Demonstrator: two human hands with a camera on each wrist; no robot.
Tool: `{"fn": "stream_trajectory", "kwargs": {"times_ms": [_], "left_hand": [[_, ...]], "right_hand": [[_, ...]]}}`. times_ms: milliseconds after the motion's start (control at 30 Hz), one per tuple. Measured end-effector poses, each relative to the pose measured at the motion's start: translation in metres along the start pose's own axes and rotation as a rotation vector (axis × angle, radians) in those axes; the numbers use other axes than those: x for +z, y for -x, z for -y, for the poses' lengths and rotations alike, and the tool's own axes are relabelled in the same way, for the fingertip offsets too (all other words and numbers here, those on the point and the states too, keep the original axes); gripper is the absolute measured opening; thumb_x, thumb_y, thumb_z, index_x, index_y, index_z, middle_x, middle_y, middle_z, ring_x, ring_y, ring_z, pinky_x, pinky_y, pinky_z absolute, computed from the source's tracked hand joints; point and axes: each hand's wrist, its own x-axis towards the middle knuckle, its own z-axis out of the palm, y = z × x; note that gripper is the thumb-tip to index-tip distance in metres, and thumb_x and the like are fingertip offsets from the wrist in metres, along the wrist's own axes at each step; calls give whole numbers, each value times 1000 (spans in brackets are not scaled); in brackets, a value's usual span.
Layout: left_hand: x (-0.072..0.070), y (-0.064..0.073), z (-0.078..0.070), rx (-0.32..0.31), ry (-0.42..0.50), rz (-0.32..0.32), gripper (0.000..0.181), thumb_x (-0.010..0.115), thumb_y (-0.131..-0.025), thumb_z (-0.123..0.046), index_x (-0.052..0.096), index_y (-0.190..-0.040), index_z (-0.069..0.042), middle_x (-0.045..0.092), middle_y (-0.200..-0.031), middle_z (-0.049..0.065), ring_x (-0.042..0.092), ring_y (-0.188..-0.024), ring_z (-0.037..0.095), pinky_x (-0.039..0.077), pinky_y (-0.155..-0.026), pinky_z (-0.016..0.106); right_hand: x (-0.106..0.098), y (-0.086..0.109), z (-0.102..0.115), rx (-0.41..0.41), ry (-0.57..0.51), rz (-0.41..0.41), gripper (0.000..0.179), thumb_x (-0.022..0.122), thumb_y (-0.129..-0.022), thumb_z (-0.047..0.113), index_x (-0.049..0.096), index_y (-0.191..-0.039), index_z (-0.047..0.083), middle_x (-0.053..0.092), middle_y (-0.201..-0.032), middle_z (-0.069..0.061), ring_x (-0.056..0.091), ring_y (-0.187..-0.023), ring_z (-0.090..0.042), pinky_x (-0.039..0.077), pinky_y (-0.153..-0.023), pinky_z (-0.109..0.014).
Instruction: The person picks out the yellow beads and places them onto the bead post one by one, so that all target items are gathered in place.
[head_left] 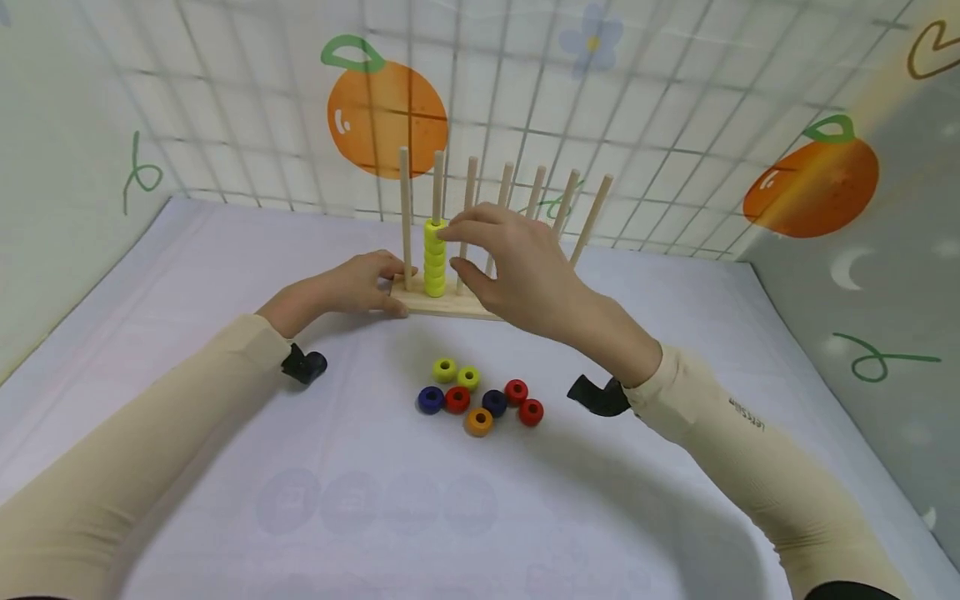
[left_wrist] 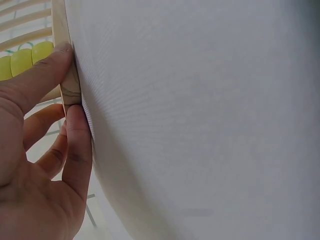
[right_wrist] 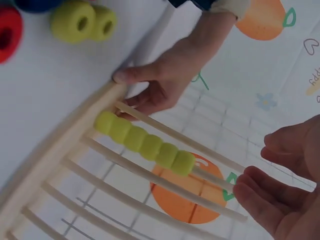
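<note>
A white backdrop with a dark printed grid (head_left: 528, 125) carries a large orange-fruit print (head_left: 386, 119) with a green leaf outline. Right of that print and higher is a pale blue flower print (head_left: 581, 42); well to its right, slightly lower, is a second orange print (head_left: 812, 187). Far to its right, on grey, are a pale crescent moon (head_left: 839, 272) and a green squiggle (head_left: 879, 359), both lower. Left of it is another green squiggle (head_left: 142, 171). Below it spreads a white-covered bench (head_left: 637, 542) bearing faint round marks (head_left: 375, 504).
</note>
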Motion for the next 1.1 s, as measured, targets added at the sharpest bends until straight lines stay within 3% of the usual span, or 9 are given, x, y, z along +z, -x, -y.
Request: {"fn": "stream_trajectory", "kwargs": {"times_ms": [367, 700, 1100], "left_hand": [[2, -1, -3, -26, 12, -3, 66, 78, -88, -25, 52, -145, -6, 46, -144, 19, 38, -137, 38, 26, -114, 56], [3, -1, -2, -6, 7, -13, 65, 79, -87, -24, 53, -144, -5, 48, -142, 18, 39, -136, 37, 27, -114, 55], [3, 1, -4, 8, 5, -12, 64, 78, -88, -23, 52, -144, -3, 48, -142, 20, 38, -135, 38, 26, -113, 57]], "right_hand": [[33, 52, -1, 60, -68, 173, 32, 74, -90, 11, 71, -121, 5, 69, -114, -6, 66, -101, -19, 56, -77, -30], [59, 84, 3, 135, -102, 332, 26, 77, -87, 13, 75, -112, 7, 68, -108, -2, 65, -97, -16, 55, -80, -31], [68, 93, -2, 124, -183, 327, 21, 76, -86, 7, 76, -107, 6, 67, -104, -4, 66, -88, -14, 53, -73, -24]]}}
